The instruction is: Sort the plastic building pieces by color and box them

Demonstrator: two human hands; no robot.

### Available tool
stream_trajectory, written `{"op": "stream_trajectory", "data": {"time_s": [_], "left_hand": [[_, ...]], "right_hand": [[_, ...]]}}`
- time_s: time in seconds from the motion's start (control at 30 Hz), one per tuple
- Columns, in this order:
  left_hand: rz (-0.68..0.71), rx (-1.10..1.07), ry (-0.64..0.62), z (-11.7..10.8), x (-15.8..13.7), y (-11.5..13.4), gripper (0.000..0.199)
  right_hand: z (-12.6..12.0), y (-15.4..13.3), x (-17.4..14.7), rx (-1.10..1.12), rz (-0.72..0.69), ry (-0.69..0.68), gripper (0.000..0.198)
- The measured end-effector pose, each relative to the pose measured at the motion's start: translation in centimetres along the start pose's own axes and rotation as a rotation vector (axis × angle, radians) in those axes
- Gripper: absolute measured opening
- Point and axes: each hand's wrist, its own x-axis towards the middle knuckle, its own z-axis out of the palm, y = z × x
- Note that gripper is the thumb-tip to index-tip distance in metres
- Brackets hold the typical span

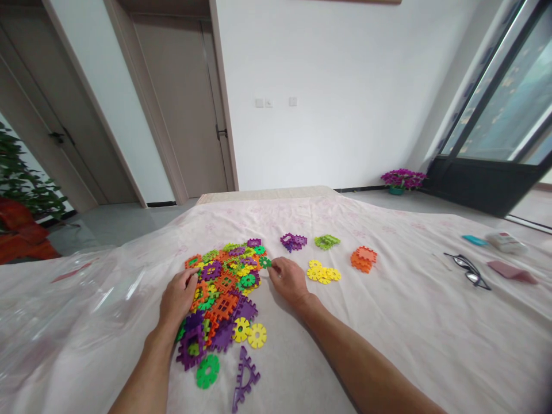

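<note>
A mixed heap of plastic building pieces (224, 282), orange, purple, yellow and green, lies on the cloth in front of me. My right hand (290, 280) is at the heap's right edge, its fingertips pinching a green notched disc (264, 262). At the left edge rests my left hand (179, 293), fingers loosely bent and touching the heap, with nothing visible in them. Right of the heap are small groups by colour: purple pieces (294, 241), light green pieces (326, 241), yellow notched discs (322, 272) and orange square pieces (363, 259).
Near me lie a purple triangular piece (245, 376), a green disc (207, 371) and a yellow disc (257, 336). Clear plastic packaging (86, 293) spreads at the left. Eyeglasses (468, 270), a dusky pink cloth (512, 271) and a white packet (506, 242) are at the right.
</note>
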Motion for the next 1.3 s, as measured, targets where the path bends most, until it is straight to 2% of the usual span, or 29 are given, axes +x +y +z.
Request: {"op": "stream_trajectory", "data": {"time_s": [0.17, 0.23, 0.33, 0.47, 0.57, 0.7, 0.87, 0.97, 1.17, 1.3], "left_hand": [[-0.009, 0.002, -0.006, -0.1, 0.0, 0.1, 0.048], [-0.016, 0.005, -0.013, -0.1, -0.1, 0.2, 0.048], [-0.017, 0.008, -0.016, -0.1, -0.1, 0.2, 0.048], [-0.013, 0.006, -0.009, 0.0, 0.0, 0.1, 0.048], [-0.007, 0.000, 0.004, 0.2, 0.0, -0.1, 0.047], [-0.010, 0.000, 0.011, 0.3, 0.0, -0.2, 0.046], [-0.012, -0.002, 0.012, 0.2, 0.0, -0.2, 0.046], [-0.002, -0.008, 0.011, 0.2, 0.1, -0.2, 0.047], [-0.001, -0.006, 0.013, 0.3, 0.1, -0.4, 0.047], [-0.008, -0.010, 0.005, 0.3, 0.0, -0.3, 0.047]], "right_hand": [[-1.7, 1.9, 0.2, -0.094, 0.084, 0.070, 0.011], [-1.9, 2.2, 0.2, -0.119, 0.099, 0.133, 0.015], [-1.5, 1.8, 0.0, -0.117, 0.044, 0.178, 0.017], [-0.2, -0.4, -0.7, -0.020, -0.192, 0.031, 0.017], [0.7, -2.1, -0.9, -0.012, -0.292, -0.073, 0.026], [1.1, -2.8, -0.9, -0.028, -0.340, -0.165, 0.019], [1.0, -2.6, -1.2, 0.000, -0.348, -0.155, 0.010], [1.1, -2.4, -1.1, 0.023, -0.311, -0.108, 0.014], [0.1, -0.2, -0.5, -0.056, -0.063, 0.081, 0.025], [-0.8, 1.8, -0.2, -0.091, 0.065, 0.166, 0.013]]}}
